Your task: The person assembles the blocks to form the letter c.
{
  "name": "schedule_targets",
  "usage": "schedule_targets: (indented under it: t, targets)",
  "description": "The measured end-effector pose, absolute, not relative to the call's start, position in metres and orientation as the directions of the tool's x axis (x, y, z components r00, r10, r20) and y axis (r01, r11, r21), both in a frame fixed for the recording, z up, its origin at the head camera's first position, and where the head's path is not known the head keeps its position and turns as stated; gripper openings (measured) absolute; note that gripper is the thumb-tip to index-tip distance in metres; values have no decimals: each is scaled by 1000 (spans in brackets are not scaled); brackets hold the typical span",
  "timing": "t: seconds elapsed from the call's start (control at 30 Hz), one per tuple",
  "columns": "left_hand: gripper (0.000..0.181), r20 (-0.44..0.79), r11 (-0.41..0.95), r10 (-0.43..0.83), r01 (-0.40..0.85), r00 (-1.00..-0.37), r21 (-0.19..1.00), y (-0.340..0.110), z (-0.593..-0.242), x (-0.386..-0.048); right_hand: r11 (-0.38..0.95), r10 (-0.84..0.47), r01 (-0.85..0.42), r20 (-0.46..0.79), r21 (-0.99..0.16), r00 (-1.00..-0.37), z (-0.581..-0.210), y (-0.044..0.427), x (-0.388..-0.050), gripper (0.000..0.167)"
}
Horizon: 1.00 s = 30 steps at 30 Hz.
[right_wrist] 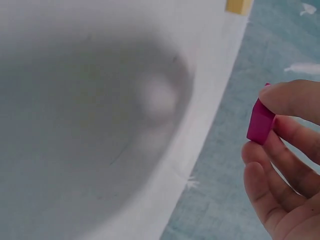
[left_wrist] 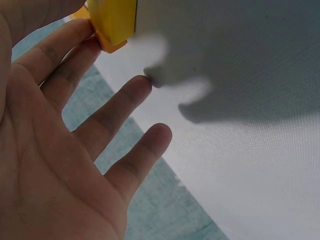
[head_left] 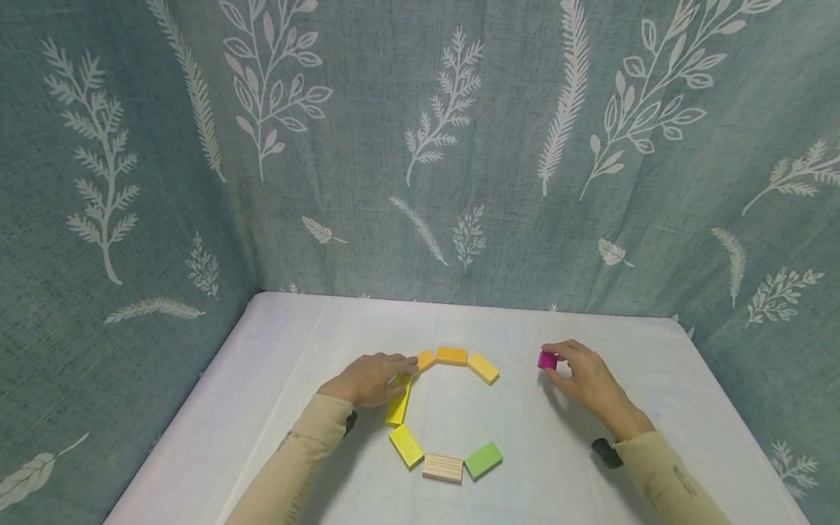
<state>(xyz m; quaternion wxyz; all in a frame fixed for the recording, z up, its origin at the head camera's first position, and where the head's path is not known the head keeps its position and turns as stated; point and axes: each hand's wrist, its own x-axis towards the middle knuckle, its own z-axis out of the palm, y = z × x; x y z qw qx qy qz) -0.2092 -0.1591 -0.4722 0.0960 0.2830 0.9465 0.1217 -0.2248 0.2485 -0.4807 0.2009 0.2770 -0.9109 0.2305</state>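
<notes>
My left hand (head_left: pixel 372 379) pinches the far end of a long yellow block (head_left: pixel 397 410) between thumb and fingers; in the left wrist view the yellow block (left_wrist: pixel 114 20) shows at the top, and the ring and little fingers are spread away from it. An orange block (head_left: pixel 426 360) lies right by these fingertips, partly covered. Off to the right, my right hand (head_left: pixel 586 379) holds a small magenta block (head_left: pixel 547 360) between thumb and fingers. The right wrist view shows this magenta block (right_wrist: pixel 261 121) gripped at its upper part.
An orange block (head_left: pixel 452 356) and a light orange block (head_left: pixel 483 369) continue a curved row. Nearer, a yellow block (head_left: pixel 407 446), a striped wooden block (head_left: pixel 442 468) and a green block (head_left: pixel 483 461) curve along the white tabletop (head_left: pixel 295 343). Patterned green-blue cloth (head_left: pixel 367 146) surrounds it.
</notes>
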Motion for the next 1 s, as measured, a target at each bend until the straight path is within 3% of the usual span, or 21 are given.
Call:
schedule_targets:
  t: [0.23, 0.5, 1.0]
  targets:
    - [43, -122, 817, 552, 506, -825, 276, -158, -472, -208, 728, -412, -604, 496, -326, -764, -472, 238, -215, 39]
    - [43, -131, 819, 550, 501, -825, 279, -158, -469, -207, 699, -432, -647, 542, -304, -721, -465, 229, -205, 39]
    - [42, -119, 806, 566, 516, -816, 290, -159, -470, -208, 681, -446, -658, 531, -322, -721, -455, 219, -191, 40]
